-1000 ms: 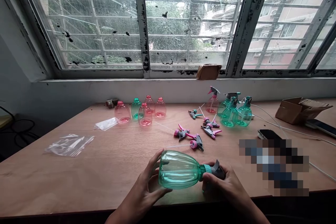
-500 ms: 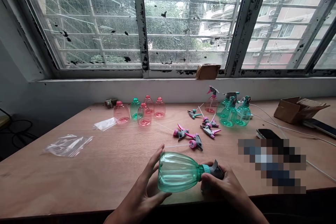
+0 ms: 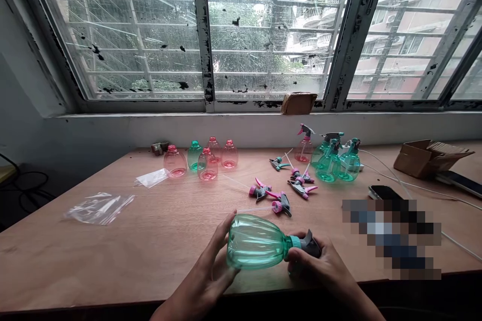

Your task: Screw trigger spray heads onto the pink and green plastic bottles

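A clear green spray bottle (image 3: 256, 242) lies sideways in the air near the table's front edge, its base toward the left. My left hand (image 3: 211, 266) is curved around the base end, fingers behind and thumb at the lower side. At the other end, my right hand (image 3: 320, 263) grips the teal collar and dark trigger head (image 3: 309, 245), its thumb by the neck. Just beyond the bottle lie several loose pink-and-grey spray heads (image 3: 281, 205), some with thin clear tubes. A teal-and-grey spray head (image 3: 278, 163) rests farther back.
Headless red bottles (image 3: 175, 163) and a green one (image 3: 195, 156) stand at the back left. Finished-looking green spray bottles (image 3: 328, 168) and a red one (image 3: 303, 148) stand back right. Plastic bags (image 3: 101, 209), a phone (image 3: 384, 192), cables and an open cardboard box (image 3: 417, 159) also lie on the table.
The bottle has turned slightly about its length and risen a little at the base. My left thumb has shifted up and left along it. My right hand keeps its grip.
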Demonstrator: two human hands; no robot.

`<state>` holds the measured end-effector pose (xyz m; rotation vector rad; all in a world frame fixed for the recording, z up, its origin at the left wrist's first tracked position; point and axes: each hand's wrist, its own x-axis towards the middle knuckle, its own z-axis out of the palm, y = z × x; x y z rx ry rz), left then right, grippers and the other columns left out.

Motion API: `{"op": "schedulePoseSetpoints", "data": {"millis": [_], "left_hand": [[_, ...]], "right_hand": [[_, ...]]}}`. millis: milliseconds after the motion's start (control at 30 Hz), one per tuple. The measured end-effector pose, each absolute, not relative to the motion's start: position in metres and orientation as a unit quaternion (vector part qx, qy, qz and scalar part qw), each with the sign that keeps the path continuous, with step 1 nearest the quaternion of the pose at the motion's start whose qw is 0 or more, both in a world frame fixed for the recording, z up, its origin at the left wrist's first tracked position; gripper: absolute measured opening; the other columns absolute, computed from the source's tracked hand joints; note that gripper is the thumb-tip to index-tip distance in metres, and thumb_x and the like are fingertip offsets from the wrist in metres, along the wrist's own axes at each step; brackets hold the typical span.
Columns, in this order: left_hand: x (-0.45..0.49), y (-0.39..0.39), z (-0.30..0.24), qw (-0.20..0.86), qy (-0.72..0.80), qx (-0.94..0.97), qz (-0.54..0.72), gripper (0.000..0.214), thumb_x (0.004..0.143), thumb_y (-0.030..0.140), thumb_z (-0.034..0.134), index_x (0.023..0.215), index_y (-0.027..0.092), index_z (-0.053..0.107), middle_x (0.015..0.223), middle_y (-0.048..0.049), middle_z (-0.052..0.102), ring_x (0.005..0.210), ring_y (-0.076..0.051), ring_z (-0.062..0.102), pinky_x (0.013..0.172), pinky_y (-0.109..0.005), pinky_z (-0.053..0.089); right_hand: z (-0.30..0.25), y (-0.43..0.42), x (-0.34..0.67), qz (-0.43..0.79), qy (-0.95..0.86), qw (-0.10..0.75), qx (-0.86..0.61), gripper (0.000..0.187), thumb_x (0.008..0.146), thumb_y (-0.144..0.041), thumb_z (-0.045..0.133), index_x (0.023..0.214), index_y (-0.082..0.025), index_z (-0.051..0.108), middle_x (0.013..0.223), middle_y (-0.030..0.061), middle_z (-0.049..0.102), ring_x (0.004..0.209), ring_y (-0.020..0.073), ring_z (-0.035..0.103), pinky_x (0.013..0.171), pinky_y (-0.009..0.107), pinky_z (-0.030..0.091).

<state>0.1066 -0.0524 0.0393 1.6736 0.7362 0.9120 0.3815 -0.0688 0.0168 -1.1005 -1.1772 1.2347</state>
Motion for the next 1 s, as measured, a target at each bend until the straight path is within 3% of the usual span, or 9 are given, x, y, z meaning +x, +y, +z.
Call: {"op": "schedulePoseSetpoints", "data": {"millis": [233,433,533,600,767,1000], "left_hand": [[0.1023,-0.0485,0.0367,0.557,0.293,0.680,0.375,0.093,0.088,0.040,0.075,0.154,0.050,0.010,0.167,-0.0015,0.022,0.150,-0.033,0.029,0.123,-0.053,0.024],[0.1072,-0.0464,0.0331,0.542,0.305,0.681,0.387,0.074,0.088,0.035,0.075,0.148,0.046,0.033,0.167,0.0005,0.024,0.150,-0.033,0.030,0.121,-0.047,0.031],[0.1076,-0.0471,0.0326,0.556,0.295,0.677,0.382,0.080,0.086,0.038,0.077,0.149,0.049,0.028,0.166,-0.0002,0.027,0.148,-0.033,0.034,0.120,-0.048,0.034],[0.1052,-0.0473,0.0330,0.553,0.292,0.690,0.363,0.089,0.083,0.038,0.080,0.151,0.049,0.023,0.167,-0.0005,0.024,0.150,-0.034,0.030,0.122,-0.050,0.029],[0.1014,-0.0468,0.0342,0.554,0.310,0.686,0.355,0.082,0.092,0.037,0.070,0.154,0.045,0.017,0.169,0.0000,0.016,0.154,-0.032,0.016,0.123,-0.052,0.025],[0.1065,-0.0464,0.0325,0.520,0.304,0.706,0.372,0.080,0.089,0.040,0.072,0.151,0.050,0.023,0.166,0.0015,0.028,0.151,-0.032,0.028,0.124,-0.053,0.020]], "right_hand": [[0.0163,-0.0675,0.3825,0.507,-0.505,0.523,-0.462,0.034,0.075,-0.045,0.083,0.085,-0.015,0.069,0.058,0.0033,0.078,0.053,0.0190,0.071,0.053,0.025,0.053],[0.0140,-0.0678,0.3826,0.510,-0.504,0.531,-0.452,0.034,0.074,-0.045,0.084,0.085,-0.015,0.069,0.059,0.0030,0.078,0.053,0.0189,0.071,0.052,0.025,0.053],[0.0128,-0.0681,0.3829,0.504,-0.510,0.531,-0.452,0.033,0.075,-0.044,0.084,0.084,-0.015,0.070,0.058,0.0033,0.078,0.052,0.0178,0.070,0.052,0.024,0.052],[0.0129,-0.0682,0.3831,0.506,-0.501,0.540,-0.448,0.034,0.074,-0.044,0.084,0.086,-0.015,0.070,0.058,0.0030,0.078,0.052,0.0174,0.070,0.052,0.023,0.052],[0.0149,-0.0681,0.3831,0.509,-0.500,0.544,-0.441,0.036,0.074,-0.044,0.085,0.090,-0.015,0.070,0.057,0.0029,0.077,0.051,0.0175,0.070,0.051,0.023,0.052],[0.0153,-0.0675,0.3827,0.509,-0.486,0.555,-0.443,0.037,0.073,-0.043,0.085,0.090,-0.015,0.068,0.059,0.0024,0.077,0.052,0.0182,0.071,0.052,0.024,0.053]]}}
